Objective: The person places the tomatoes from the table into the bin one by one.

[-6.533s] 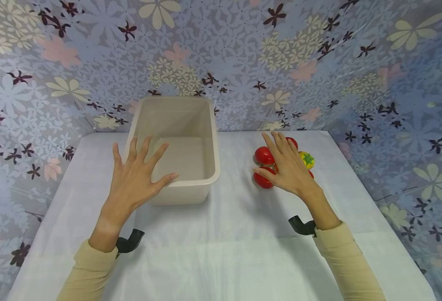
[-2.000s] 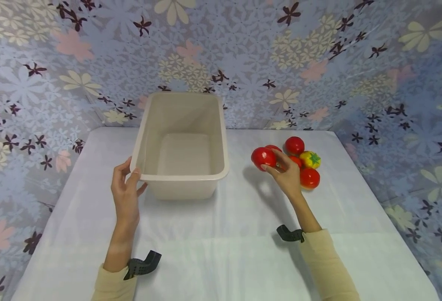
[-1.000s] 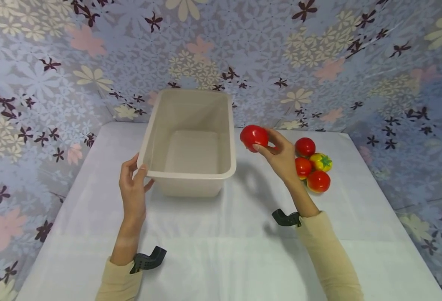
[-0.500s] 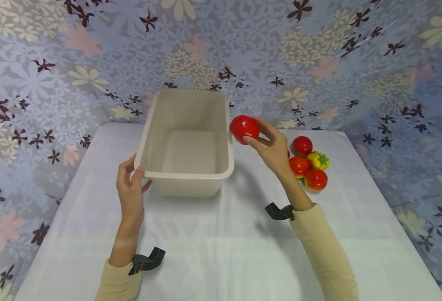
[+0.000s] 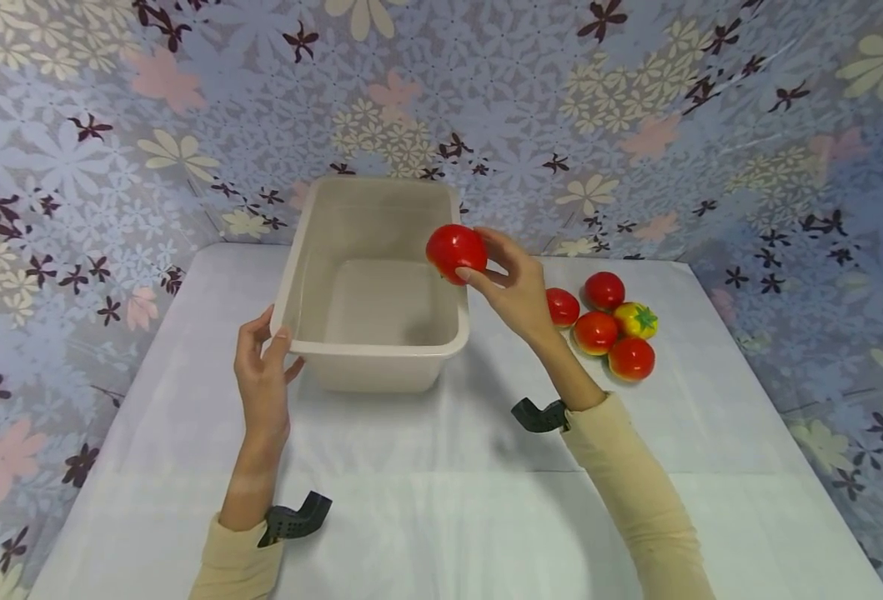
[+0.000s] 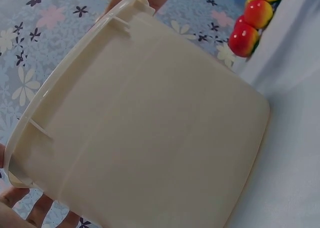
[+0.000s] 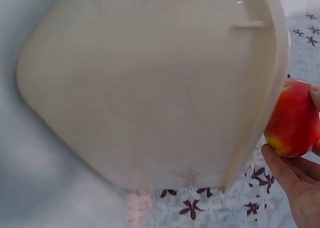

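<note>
A shiny red tomato (image 5: 456,253) is pinched between the thumb and fingers of my right hand (image 5: 512,287). In the head view it overlaps the right rim of a deep beige plastic bin (image 5: 369,351); the right wrist view shows the tomato (image 7: 294,119) just past the bin's rim (image 7: 281,62). My left hand (image 5: 263,375) grips the bin's near left corner, thumb on the rim and fingers around the outside. In the left wrist view, fingers (image 6: 40,208) show below that corner, and the bin's outer wall (image 6: 150,118) fills most of the picture. The bin's floor is bare.
Several more red tomatoes (image 5: 631,359) lie clustered on the white cloth to the right of the bin, with a yellow one with a green star-shaped top (image 5: 635,320) among them. A floral curtain (image 5: 501,125) stands behind and beside the white-covered table (image 5: 411,517).
Both hands were spread earlier, over the bin and the tomatoes. The left then took the bin's corner and has stayed there; the right picked up a tomato and carried it left to the bin.
</note>
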`<state>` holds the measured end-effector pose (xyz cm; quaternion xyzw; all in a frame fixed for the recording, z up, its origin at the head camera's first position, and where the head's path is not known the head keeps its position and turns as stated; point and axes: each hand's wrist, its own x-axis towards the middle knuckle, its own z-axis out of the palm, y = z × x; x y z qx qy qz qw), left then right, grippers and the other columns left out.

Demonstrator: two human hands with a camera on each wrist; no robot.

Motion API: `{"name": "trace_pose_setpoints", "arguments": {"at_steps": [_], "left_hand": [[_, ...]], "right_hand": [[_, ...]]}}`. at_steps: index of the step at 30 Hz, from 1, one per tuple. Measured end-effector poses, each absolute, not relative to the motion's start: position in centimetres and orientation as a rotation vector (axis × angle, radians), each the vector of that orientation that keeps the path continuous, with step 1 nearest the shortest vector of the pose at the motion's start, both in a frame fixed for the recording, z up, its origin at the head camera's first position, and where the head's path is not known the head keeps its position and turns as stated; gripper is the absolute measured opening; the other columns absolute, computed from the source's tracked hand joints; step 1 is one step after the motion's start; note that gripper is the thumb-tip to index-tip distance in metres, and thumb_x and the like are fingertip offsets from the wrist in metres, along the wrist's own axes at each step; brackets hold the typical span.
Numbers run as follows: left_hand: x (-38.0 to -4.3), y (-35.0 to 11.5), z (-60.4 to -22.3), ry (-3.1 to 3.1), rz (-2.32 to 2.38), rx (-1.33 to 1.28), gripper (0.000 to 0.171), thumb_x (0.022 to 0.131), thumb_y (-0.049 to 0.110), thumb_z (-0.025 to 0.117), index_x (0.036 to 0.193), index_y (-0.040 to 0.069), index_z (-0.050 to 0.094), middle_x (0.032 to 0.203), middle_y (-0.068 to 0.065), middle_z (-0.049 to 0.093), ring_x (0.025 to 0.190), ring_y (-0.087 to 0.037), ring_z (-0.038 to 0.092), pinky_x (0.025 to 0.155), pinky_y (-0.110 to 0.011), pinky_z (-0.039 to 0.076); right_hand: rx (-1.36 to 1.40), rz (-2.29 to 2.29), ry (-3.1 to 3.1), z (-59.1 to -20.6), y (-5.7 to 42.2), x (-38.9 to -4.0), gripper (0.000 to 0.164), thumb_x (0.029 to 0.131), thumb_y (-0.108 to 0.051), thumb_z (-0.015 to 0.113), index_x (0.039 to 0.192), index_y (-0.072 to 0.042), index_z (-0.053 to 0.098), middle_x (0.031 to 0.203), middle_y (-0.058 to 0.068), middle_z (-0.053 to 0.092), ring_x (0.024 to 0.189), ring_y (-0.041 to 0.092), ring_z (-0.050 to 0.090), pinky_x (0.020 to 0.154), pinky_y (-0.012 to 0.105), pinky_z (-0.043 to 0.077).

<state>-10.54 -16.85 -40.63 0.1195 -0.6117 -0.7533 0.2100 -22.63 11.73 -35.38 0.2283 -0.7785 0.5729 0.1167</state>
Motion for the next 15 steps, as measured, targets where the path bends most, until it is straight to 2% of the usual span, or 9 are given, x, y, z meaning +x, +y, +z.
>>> {"name": "trace_pose_setpoints", "arguments": {"at_steps": [10,15], "left_hand": [[-10.5,-16.9,-40.9,-1.691,-2.099,0.327,0.038,0.1,0.015,0.051,0.136,0.007,0.048,0.121,0.001,0.053,0.117,-0.026,0.054,0.079,-0.026,0.056],[-10.6,-16.9,-40.9,-1.699,-2.087,0.326,0.037,0.1,0.015,0.051,0.136,0.006,0.048,0.121,0.001,0.053,0.117,-0.025,0.054,0.079,-0.025,0.056]], "right_hand": [[0.749,1.706,-2.286,-35.6,9.7,-22.7,0.057,0.084,-0.009,0.076,0.136,-0.004,0.055,0.133,0.012,0.061,0.118,0.025,0.06,0.092,0.039,0.055],[0.819,1.709,-2.27,-36.0,9.0,-22.8,0.058,0.084,-0.008,0.076,0.137,-0.003,0.054,0.132,0.014,0.062,0.118,0.026,0.06,0.092,0.041,0.056]]}}
